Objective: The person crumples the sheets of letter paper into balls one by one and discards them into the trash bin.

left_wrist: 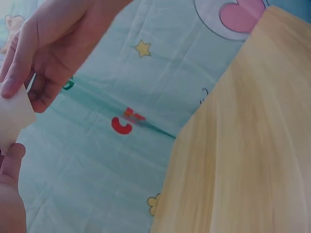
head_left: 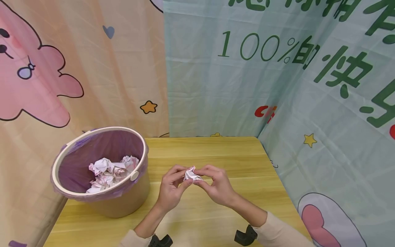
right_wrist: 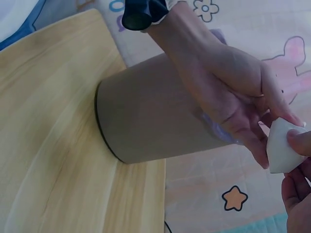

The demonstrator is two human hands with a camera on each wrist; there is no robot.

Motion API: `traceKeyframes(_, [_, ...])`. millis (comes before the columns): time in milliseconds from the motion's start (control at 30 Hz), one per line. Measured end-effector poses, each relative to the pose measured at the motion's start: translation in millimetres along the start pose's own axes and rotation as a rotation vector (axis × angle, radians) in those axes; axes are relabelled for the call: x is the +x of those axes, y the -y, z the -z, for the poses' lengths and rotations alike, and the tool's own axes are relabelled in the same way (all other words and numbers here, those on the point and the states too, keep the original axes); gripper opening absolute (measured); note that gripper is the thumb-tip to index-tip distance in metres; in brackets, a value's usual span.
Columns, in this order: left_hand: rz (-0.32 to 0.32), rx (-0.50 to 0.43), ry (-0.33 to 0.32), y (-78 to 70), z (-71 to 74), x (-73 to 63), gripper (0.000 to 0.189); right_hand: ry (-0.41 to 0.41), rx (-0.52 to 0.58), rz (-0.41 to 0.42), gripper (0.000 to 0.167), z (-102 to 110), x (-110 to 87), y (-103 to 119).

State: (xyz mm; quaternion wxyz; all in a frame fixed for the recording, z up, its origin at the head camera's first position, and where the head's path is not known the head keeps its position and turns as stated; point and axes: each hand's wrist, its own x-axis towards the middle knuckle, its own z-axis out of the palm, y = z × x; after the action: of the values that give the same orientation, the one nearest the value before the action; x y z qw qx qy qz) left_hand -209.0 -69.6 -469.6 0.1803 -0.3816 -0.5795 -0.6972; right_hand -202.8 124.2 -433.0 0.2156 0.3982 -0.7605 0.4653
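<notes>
A small crumpled piece of white paper with pinkish marks (head_left: 192,175) is held up over the table between both hands. My left hand (head_left: 171,188) pinches its left side between thumb and fingers. The right hand (head_left: 218,185) pinches the other side in the same way. In the left wrist view the paper (left_wrist: 13,116) shows a plain pale face at the left edge, partly cut off. The right wrist view shows the paper (right_wrist: 284,148) folded, with fingertips of both hands on it.
A beige bin (head_left: 123,204) with a purple liner stands on the table's left side, with several crumpled papers (head_left: 112,171) inside. The wooden table (head_left: 247,192) meets printed curtains (head_left: 213,85) at the back and right. Black wrist devices (head_left: 246,236) sit at both wrists.
</notes>
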Motion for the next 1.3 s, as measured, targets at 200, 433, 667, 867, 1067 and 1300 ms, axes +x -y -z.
traceKeyframes(200, [0.086, -0.106, -0.085, 3.7, -3.1, -9.7, 0.014, -0.006, 0.059, -0.003, 0.023, -2.7, -1.3, -3.8])
traceKeyframes(433, [0.281, -0.198, -0.13, 6.8, -2.9, -18.8, 0.017, 0.014, 0.061, -0.017, 0.022, -3.5, -4.4, -4.9])
traceKeyframes(667, [0.267, -0.15, -0.06, 5.2, -0.2, -18.1, 0.032, 0.019, 0.103, -0.097, 0.025, -2.4, -6.8, -5.6])
traceKeyframes(867, [0.269, -0.177, -0.086, -3.6, 2.0, -14.2, 0.059, 0.002, 0.388, -0.317, 0.024, 1.8, -8.2, -8.8])
traceKeyframes(1067, [0.286, -0.182, -0.186, -8.9, 3.3, -11.7, 0.05, -0.035, 0.863, -0.547, 0.022, 6.1, -10.0, -14.8])
traceKeyframes(1300, [0.191, -0.224, -0.117, -13.9, 6.2, -7.9, 0.042, 0.123, 1.216, -0.566, 0.029, 11.5, -12.3, -18.8])
